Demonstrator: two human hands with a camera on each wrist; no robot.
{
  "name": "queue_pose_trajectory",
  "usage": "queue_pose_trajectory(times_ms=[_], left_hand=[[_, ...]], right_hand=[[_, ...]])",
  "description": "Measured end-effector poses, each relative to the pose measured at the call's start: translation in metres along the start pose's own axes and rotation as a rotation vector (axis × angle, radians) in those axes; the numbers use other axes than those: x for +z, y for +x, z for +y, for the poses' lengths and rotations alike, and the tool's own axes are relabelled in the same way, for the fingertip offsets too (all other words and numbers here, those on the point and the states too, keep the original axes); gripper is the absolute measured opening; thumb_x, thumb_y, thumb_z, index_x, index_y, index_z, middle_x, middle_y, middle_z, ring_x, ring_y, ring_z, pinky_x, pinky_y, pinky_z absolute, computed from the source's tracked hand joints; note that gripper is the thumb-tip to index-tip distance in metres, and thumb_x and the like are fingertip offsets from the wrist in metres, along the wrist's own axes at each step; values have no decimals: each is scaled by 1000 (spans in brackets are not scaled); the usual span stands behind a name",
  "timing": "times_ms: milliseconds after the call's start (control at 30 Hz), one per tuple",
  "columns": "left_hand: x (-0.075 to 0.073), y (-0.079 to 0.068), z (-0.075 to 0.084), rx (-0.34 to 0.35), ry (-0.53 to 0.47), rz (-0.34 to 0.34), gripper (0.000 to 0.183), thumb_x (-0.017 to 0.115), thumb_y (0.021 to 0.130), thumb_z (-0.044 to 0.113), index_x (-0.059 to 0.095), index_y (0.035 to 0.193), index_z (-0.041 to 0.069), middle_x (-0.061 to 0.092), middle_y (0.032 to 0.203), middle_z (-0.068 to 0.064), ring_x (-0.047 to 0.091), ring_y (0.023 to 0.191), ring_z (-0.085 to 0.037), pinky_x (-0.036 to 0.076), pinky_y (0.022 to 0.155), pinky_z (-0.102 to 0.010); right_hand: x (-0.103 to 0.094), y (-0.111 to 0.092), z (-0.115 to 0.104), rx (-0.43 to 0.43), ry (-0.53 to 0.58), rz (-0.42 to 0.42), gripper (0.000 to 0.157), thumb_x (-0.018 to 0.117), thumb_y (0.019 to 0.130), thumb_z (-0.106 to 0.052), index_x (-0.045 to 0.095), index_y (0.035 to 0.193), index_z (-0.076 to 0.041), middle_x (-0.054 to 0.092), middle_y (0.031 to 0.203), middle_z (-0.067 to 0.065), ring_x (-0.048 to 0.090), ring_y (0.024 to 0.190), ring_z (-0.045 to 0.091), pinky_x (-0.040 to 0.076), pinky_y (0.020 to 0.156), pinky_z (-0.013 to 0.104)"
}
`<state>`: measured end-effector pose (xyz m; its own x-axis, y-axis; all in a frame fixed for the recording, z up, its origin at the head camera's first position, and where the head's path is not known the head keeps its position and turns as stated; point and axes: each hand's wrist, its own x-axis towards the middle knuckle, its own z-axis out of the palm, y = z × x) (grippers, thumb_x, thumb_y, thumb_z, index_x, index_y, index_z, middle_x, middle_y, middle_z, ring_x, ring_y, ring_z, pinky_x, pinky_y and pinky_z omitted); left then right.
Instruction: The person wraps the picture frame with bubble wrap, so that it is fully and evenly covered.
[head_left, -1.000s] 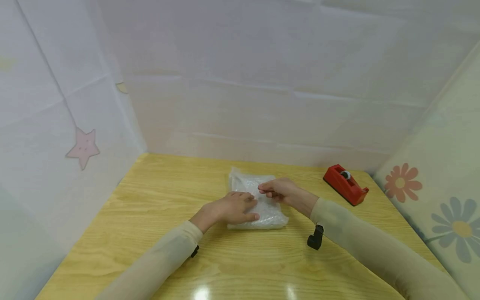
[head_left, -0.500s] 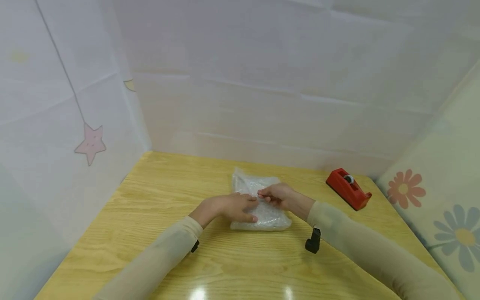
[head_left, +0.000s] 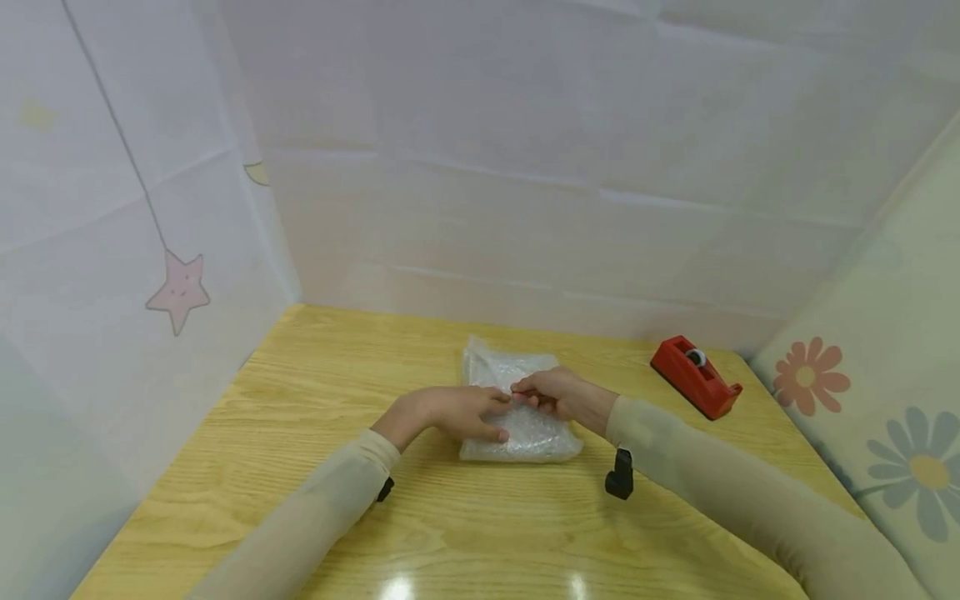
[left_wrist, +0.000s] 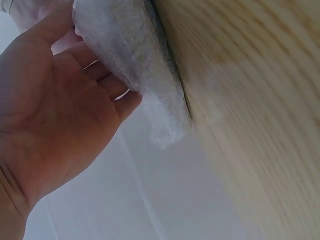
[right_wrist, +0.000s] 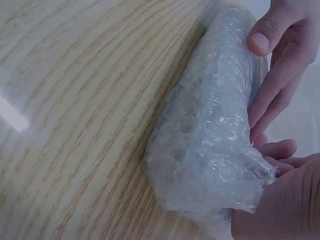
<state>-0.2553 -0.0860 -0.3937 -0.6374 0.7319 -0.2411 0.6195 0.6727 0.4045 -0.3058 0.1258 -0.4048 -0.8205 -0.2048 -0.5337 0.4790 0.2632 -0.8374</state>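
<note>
A flat bundle of clear bubble wrap (head_left: 528, 437) lies on the wooden table; what it encloses is hidden. My left hand (head_left: 465, 412) rests on its left part, with fingers extended and thumb spread. In the left wrist view, those fingers reach over the wrap's (left_wrist: 125, 45) upper face. My right hand (head_left: 561, 392) is over the bundle's middle, index finger and thumb close together, other fingers bent, tips right by the left fingertips. I cannot tell whether it pinches anything. In the right wrist view, the wrap's (right_wrist: 205, 130) crinkled edge partly hides the right fingers.
A red tape dispenser (head_left: 696, 377) with a roll in it stands at the table's back right. Cloth walls printed with a star (head_left: 180, 292) and flowers (head_left: 813, 377) rise around the table (head_left: 360, 358). A black wrist camera (head_left: 620, 477) hangs below the right sleeve.
My right hand has shifted slightly left and its fingertips have come closer to the left fingers. The left hand stays on the bubble wrap. The head view has tilted a little.
</note>
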Motion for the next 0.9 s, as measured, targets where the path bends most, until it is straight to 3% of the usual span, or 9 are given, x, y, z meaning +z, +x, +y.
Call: queue_pose_trajectory(times_ms=[233,500,767,900], left_hand=[[-3,0,-3,2,-5,-32,74,51,105,52,32,160,6,24,166,-9,19,152,-28,18,120,-43],[-3,-2,5,-45,161,-51,72,44,106,55,30,161,10,25,166,-6,15,153,-30,11,121,-49],[-4,-4,13,-82,243,-77,69,40,107,55,29,162,13,21,167,-4,11,154,-28,10,120,-52],[1,-1,9,-85,267,-64,69,39,106,58,32,162,17,20,168,-3,12,153,-27,13,119,-55]], right_hand=[[0,3,1,9,-7,17,23,71,97,-14,75,115,0,72,71,3,47,46,3,27,41,19],[3,5,2,22,-40,55,18,70,97,-15,78,103,-1,70,65,1,47,42,3,27,40,18],[7,8,3,-14,-76,69,17,69,96,-14,78,102,0,69,65,1,49,44,3,28,42,18],[6,8,0,13,-125,71,18,68,97,-16,79,101,-3,68,64,0,47,44,3,27,42,18]])
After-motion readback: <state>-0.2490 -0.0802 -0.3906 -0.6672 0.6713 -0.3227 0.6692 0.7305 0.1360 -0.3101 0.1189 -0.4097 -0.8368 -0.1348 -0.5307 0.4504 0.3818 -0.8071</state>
